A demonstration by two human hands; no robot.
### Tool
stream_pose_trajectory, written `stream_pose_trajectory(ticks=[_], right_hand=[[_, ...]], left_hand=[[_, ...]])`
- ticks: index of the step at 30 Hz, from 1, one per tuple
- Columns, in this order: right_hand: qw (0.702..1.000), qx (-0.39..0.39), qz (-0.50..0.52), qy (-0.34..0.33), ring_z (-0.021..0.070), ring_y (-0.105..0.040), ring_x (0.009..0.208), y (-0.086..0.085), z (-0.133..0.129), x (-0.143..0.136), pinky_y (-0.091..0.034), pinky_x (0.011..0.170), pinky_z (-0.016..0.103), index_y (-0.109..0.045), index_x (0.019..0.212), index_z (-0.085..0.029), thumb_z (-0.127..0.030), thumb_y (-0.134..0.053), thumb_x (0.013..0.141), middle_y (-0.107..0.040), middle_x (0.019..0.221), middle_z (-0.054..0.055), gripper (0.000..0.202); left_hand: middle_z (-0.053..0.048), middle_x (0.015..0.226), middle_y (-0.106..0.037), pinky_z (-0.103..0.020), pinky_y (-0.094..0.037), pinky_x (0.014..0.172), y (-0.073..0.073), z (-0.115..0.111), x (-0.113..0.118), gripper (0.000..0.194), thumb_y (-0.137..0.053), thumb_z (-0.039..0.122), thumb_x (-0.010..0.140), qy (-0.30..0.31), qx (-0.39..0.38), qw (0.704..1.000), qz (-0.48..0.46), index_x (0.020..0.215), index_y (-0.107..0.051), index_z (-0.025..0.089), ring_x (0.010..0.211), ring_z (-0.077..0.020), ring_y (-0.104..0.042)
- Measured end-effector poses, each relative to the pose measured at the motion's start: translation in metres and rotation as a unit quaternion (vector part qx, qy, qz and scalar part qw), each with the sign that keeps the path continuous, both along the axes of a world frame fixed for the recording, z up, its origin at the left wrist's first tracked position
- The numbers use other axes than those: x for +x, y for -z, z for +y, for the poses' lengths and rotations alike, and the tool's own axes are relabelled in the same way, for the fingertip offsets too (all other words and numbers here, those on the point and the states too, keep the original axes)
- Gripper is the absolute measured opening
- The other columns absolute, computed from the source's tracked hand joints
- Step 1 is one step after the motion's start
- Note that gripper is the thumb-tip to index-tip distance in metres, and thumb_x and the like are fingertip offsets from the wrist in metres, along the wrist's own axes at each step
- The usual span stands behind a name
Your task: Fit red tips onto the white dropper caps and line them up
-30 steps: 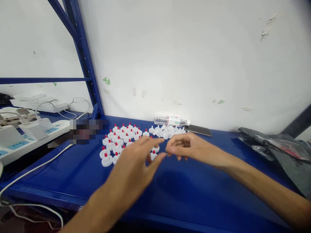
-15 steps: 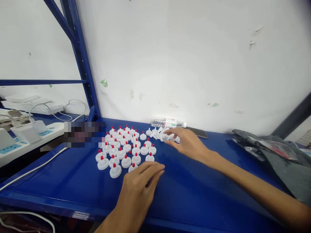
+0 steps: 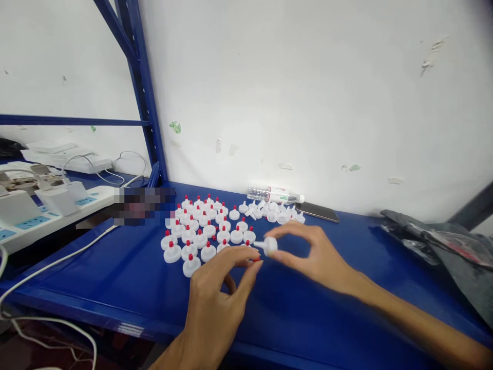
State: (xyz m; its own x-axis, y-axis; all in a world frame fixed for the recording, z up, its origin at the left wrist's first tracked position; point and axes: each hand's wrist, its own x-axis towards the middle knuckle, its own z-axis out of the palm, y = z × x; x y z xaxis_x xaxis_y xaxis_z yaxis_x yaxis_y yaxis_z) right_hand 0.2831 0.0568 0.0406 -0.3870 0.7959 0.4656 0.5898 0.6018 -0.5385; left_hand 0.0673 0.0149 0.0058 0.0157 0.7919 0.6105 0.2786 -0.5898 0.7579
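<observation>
Capped white lids stand left
My left hand pinches a red cap; my right hand grips an uncapped lid.

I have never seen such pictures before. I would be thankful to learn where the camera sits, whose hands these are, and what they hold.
There is no machine: both bare hands belong to one person, whose head carries the camera, looking forward and down. The right hand pinches a white plastic cap with a thin spout; the spout points leftward. The left hand holds a small red cap, partly hidden by its fingertips. On the glossy blue tabletop stand many round white pieces with red tips. Farther back lies a pile of white spouted pieces without red, near a clear plastic bottle on its side and a dark, flat, phone-like object.
</observation>
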Motion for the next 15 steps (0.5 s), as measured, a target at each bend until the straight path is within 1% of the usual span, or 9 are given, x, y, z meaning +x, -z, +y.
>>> stream_pose_trajectory(ticks=[2,3,5,8,11,13,15], right_hand=[[0.996,-0.07,0.049,-0.024,0.0214,-0.07,0.097,-0.001,-0.022,0.0,-0.052,0.089,0.036,-0.075,0.108,-0.029,-0.041,-0.077,0.087,-0.076,0.105,0.002,0.024],[0.993,-0.092,0.066,-0.03,0.0212,-0.07,0.096,0.0,-0.03,0.0,-0.052,0.089,0.035,-0.076,0.107,-0.029,-0.04,-0.077,0.087,-0.076,0.105,0.002,0.023],[0.987,-0.121,0.1,-0.034,0.0212,-0.069,0.096,0.004,-0.038,0.001,-0.051,0.089,0.035,-0.077,0.106,-0.029,-0.039,-0.077,0.088,-0.076,0.105,0.002,0.021],[0.975,-0.159,0.15,-0.04,0.0224,-0.068,0.097,0.011,-0.037,0.004,-0.051,0.09,0.036,-0.077,0.107,-0.028,-0.04,-0.077,0.087,-0.076,0.105,0.004,0.023],[0.961,-0.203,0.181,-0.05,0.0232,-0.068,0.097,0.017,-0.033,0.004,-0.052,0.089,0.036,-0.078,0.108,-0.027,-0.042,-0.079,0.085,-0.076,0.104,0.005,0.027],[0.953,-0.226,0.192,-0.061,0.0229,-0.068,0.096,0.02,-0.033,0.003,-0.052,0.089,0.035,-0.078,0.108,-0.027,-0.043,-0.079,0.084,-0.077,0.103,0.005,0.029],[0.946,-0.243,0.203,-0.07,0.0223,-0.068,0.095,0.021,-0.034,0.002,-0.052,0.088,0.035,-0.077,0.109,-0.027,-0.043,-0.079,0.084,-0.077,0.103,0.004,0.03]], left_hand=[[0.004,0.094,-0.077,-0.017,-0.049,0.05,-0.001,-0.001,0.0,0.009,-0.069,0.022,0.092,0.001,-0.007,1.0,-0.02,0.095,-0.075,0.029,0.076,-0.0109,-0.072],[0.004,0.093,-0.077,-0.017,-0.049,0.05,-0.002,-0.003,0.0,0.01,-0.07,0.022,0.092,0.006,-0.009,1.0,-0.026,0.095,-0.075,0.029,0.075,-0.0109,-0.072],[0.004,0.092,-0.078,-0.017,-0.049,0.05,-0.004,-0.005,0.002,0.011,-0.071,0.021,0.091,0.022,-0.01,0.999,-0.034,0.095,-0.076,0.029,0.073,-0.0113,-0.072],[0.003,0.088,-0.079,-0.017,-0.051,0.051,-0.009,-0.008,0.003,0.013,-0.072,0.02,0.089,0.048,-0.027,0.997,-0.05,0.093,-0.079,0.03,0.072,-0.0124,-0.073],[0.002,0.086,-0.079,-0.016,-0.047,0.041,-0.012,-0.009,0.004,0.009,-0.076,0.023,0.087,0.08,-0.091,0.988,-0.093,0.09,-0.081,0.029,0.059,-0.011,-0.068],[0.0,0.087,-0.08,-0.015,-0.046,0.037,-0.012,-0.008,0.005,0.008,-0.077,0.026,0.086,0.109,-0.131,0.977,-0.129,0.09,-0.082,0.029,0.054,-0.0101,-0.065],[-0.002,0.091,-0.08,-0.015,-0.05,0.039,-0.008,-0.008,0.007,0.007,-0.077,0.027,0.086,0.125,-0.145,0.969,-0.154,0.089,-0.083,0.028,0.057,-0.0115,-0.067]])
